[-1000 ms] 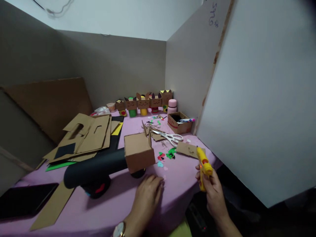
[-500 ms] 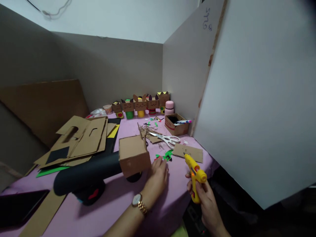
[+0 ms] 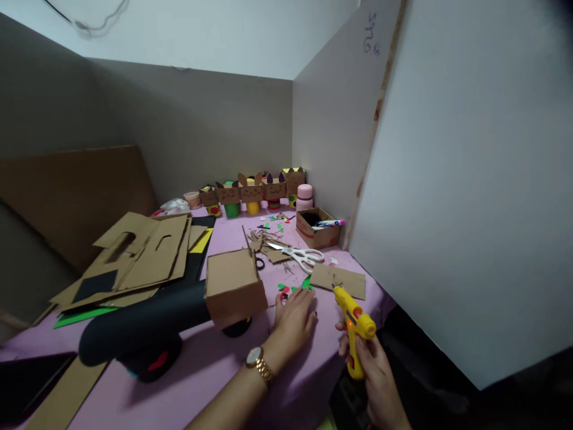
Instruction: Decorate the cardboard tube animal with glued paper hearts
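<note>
Gray partitions [image 3: 201,125] hem in a pink-covered table [image 3: 168,394], seen from your head camera, with cardboard animal figures [image 3: 250,192] lined up at the back. Your left hand [image 3: 293,319], palm down and fingers slightly apart, reaches the colored paper scraps [image 3: 285,289] right of a cardboard box [image 3: 233,278] at the end of a black tube [image 3: 147,316]; whether the fingertips press any piece, you cannot tell. Your right hand [image 3: 373,361] clamps its fingers around the yellow glue gun [image 3: 347,304], nozzle near a flat cardboard piece [image 3: 351,280]. You appear to be choosing a scrap, glue at the ready; the next move calls for a light pinch, nozzle kept clear of your fingers.
</note>
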Demonstrator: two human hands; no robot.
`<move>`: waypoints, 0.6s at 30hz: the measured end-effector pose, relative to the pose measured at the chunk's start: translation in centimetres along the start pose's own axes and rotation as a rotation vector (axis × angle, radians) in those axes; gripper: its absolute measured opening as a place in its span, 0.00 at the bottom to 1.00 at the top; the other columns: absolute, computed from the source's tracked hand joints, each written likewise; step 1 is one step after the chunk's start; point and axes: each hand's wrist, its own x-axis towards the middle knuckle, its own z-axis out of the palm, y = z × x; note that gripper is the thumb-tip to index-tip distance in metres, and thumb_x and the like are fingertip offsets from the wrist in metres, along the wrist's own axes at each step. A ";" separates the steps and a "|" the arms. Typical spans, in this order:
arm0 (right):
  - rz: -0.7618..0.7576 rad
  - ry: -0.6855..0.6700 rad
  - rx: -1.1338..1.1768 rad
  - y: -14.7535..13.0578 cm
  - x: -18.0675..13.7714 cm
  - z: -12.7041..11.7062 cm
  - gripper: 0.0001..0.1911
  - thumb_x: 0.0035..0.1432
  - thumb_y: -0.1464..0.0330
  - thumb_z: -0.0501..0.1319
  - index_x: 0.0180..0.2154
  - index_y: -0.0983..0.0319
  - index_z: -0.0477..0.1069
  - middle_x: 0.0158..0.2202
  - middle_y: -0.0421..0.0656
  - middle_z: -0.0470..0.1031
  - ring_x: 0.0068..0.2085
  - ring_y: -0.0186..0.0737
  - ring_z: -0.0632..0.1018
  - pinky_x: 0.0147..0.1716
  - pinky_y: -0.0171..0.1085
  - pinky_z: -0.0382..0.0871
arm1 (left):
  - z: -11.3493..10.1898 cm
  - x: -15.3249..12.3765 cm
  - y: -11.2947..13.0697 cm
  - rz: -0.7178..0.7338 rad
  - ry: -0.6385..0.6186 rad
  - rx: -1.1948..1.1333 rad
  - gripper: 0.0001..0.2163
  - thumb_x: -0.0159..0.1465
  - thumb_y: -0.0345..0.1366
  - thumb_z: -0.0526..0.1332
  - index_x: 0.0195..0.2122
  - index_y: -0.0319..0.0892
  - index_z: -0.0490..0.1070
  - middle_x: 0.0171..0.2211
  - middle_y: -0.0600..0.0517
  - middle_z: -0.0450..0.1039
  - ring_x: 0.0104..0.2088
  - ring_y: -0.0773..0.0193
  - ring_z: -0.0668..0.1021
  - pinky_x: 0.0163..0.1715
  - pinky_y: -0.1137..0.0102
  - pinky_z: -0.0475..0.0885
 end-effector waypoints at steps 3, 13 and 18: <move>-0.005 0.004 0.024 -0.3 0.3 0.1 0.13 0.58 0.58 0.58 0.43 0.56 0.70 0.30 0.40 0.72 0.28 0.36 0.68 0.29 0.34 0.63 | -0.6 -0.9 0.0 0.006 0.038 -0.012 0.17 0.63 0.33 0.51 0.53 0.45 0.65 0.56 0.46 0.66 0.58 0.53 0.64 0.56 0.43 0.48; -0.020 0.047 -0.018 -1.4 4.8 1.9 0.19 0.53 0.54 0.61 0.42 0.58 0.72 0.38 0.44 0.77 0.31 0.39 0.74 0.28 0.35 0.67 | -1.2 0.7 0.2 -0.061 0.065 0.078 0.13 0.63 0.32 0.50 0.46 0.43 0.69 0.52 0.44 0.69 0.56 0.48 0.65 0.53 0.45 0.54; -0.058 0.079 -0.034 -1.4 7.0 2.1 0.19 0.53 0.53 0.59 0.41 0.59 0.72 0.34 0.43 0.78 0.25 0.36 0.73 0.22 0.33 0.64 | -0.5 1.7 0.3 -0.012 0.032 0.074 0.11 0.62 0.33 0.52 0.43 0.43 0.68 0.50 0.44 0.70 0.57 0.48 0.62 0.53 0.46 0.52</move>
